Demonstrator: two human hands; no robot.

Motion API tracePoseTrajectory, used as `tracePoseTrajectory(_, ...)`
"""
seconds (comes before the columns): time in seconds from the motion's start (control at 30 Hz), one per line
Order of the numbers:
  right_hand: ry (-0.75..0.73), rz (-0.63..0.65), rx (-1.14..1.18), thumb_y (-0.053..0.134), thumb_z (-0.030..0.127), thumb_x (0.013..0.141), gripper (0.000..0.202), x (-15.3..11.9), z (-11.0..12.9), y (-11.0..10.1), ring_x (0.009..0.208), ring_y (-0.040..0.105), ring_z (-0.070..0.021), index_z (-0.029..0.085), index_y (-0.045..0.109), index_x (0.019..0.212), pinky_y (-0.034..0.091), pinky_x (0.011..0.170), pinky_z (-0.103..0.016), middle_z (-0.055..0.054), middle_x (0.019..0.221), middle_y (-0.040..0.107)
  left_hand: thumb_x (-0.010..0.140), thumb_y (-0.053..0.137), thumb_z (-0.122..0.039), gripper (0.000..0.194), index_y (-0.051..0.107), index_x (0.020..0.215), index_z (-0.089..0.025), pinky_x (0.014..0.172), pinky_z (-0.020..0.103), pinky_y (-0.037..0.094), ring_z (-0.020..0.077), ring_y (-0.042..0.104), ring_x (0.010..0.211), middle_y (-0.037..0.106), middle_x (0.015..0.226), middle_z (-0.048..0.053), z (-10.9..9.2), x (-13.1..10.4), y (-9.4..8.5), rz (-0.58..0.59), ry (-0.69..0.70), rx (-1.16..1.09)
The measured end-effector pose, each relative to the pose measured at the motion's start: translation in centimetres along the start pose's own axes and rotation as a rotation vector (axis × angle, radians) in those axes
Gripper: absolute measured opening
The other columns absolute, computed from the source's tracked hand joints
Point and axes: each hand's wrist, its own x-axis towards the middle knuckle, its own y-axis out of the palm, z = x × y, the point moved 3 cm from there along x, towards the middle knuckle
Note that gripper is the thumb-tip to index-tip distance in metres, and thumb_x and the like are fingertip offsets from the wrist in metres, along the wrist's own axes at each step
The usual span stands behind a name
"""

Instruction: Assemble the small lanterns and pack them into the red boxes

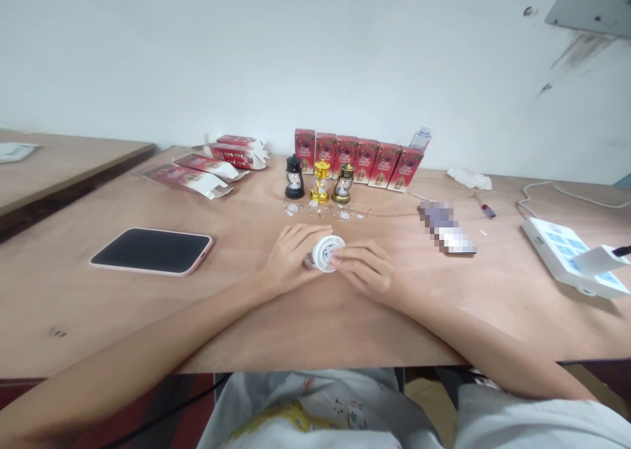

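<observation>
My left hand is wrapped around a small white lantern, tipped so that its round, hollow underside faces me. The fingertips of my right hand are pressed together at the right edge of that underside; whether they pinch a small part there is hidden. Beyond my hands stand a black lantern, a gold lantern and a bronze lantern, all upright in a row. Several small metal and white pieces lie scattered in front of them.
Several red boxes stand behind the lanterns, with flattened cartons to their left. A pink-edged phone lies left; another phone, a screwdriver and a white power strip with a cable lie right.
</observation>
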Motion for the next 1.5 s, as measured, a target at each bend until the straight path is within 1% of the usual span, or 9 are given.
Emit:
tracePoseTrajectory(0.27,-0.077,0.014,-0.007,0.06,0.004,0.083,0.02,-0.5,-0.1,0.0,0.088,0.067,-0.0181,0.013,0.065,0.1,0.06,0.072,-0.031,-0.01,0.092,0.073,0.085,0.063,-0.038,0.043,0.051,0.12,-0.016,0.079,0.033,0.043,0.0208,0.062,0.097,0.066,0.114,0.01,-0.1,0.0,0.0,-0.002,0.006,0.002)
tracePoseTrajectory(0.53,-0.167,0.009,-0.021,0.058,0.006,0.085,0.017,-0.9,0.0,0.2,0.09,0.068,-0.0167,0.012,0.065,0.099,0.061,0.077,-0.03,-0.009,0.094,0.073,0.084,0.062,-0.04,0.043,0.053,0.119,-0.016,0.079,0.033,0.043,0.021,0.062,0.097,0.066,0.115,0.011,-0.1,0.1,-0.1,0.004,0.005,0.013)
tracePoseTrajectory(0.97,-0.113,0.016,-0.025,0.056,0.002,0.083,0.025,-0.4,-0.1,0.2,0.088,0.067,-0.018,0.014,0.065,0.103,0.06,0.075,-0.031,-0.009,0.092,0.074,0.084,0.063,-0.038,0.042,0.053,0.119,-0.016,0.078,0.034,0.043,0.0217,0.062,0.096,0.066,0.114,0.011,0.1,0.1,0.0,0.004,0.016,0.012)
tracePoseTrajectory(1.1,0.009,0.026,0.002,0.054,0.003,0.084,0.027,-0.1,0.0,0.0,0.089,0.064,-0.0181,0.021,0.066,0.101,0.058,0.073,-0.032,-0.005,0.092,0.073,0.084,0.063,-0.038,0.043,0.052,0.12,-0.016,0.078,0.034,0.043,0.0216,0.061,0.095,0.066,0.114,0.011,0.1,0.1,-0.1,0.006,0.028,0.022)
tracePoseTrajectory(1.2,0.217,-0.023,0.081,0.062,0.015,0.084,0.015,0.2,-0.4,-0.1,0.095,0.062,-0.0204,0.023,0.066,0.096,0.055,0.081,-0.038,-0.007,0.1,0.068,0.085,0.061,-0.038,0.043,0.051,0.12,-0.016,0.078,0.034,0.043,0.0219,0.06,0.096,0.065,0.115,0.012,-0.1,0.0,-0.1,0.018,0.039,0.003)
tracePoseTrajectory(1.23,0.31,-0.042,0.139,0.066,0.021,0.083,0.013,0.2,-0.6,0.0,0.099,0.061,-0.0213,0.023,0.066,0.096,0.053,0.085,-0.039,-0.008,0.103,0.065,0.085,0.061,-0.039,0.044,0.051,0.121,-0.015,0.078,0.035,0.043,0.0221,0.06,0.096,0.065,0.115,0.012,-0.2,-0.1,-0.1,0.021,0.046,-0.001)
tracePoseTrajectory(1.37,0.641,-0.032,0.571,0.073,0.037,0.076,0.035,-0.4,-1.6,1.2,0.103,0.06,-0.0199,0.022,0.058,0.103,0.051,0.09,-0.038,-0.008,0.107,0.059,0.086,0.058,-0.038,0.041,0.053,0.12,-0.015,0.076,0.035,0.042,0.0227,0.058,0.093,0.066,0.112,0.012,-0.5,-0.2,-0.2,0.017,0.094,0.064)
tracePoseTrajectory(1.43,0.715,-0.022,0.724,0.074,0.04,0.075,0.035,-0.7,-1.8,1.8,0.102,0.061,-0.0189,0.023,0.056,0.101,0.052,0.088,-0.037,-0.007,0.107,0.057,0.086,0.059,-0.036,0.038,0.054,0.118,-0.015,0.075,0.035,0.042,0.0228,0.056,0.09,0.067,0.111,0.012,-0.6,-0.2,-0.2,0.01,0.119,0.102)
tracePoseTrajectory(1.5,0.698,-0.041,0.721,0.071,0.037,0.077,0.028,-0.9,-1.8,1.9,0.104,0.06,-0.0195,0.022,0.057,0.096,0.052,0.09,-0.038,-0.007,0.108,0.056,0.086,0.06,-0.036,0.039,0.054,0.118,-0.015,0.074,0.035,0.042,0.0224,0.055,0.088,0.067,0.111,0.011,-0.6,-0.1,-0.2,0.011,0.1,0.104)
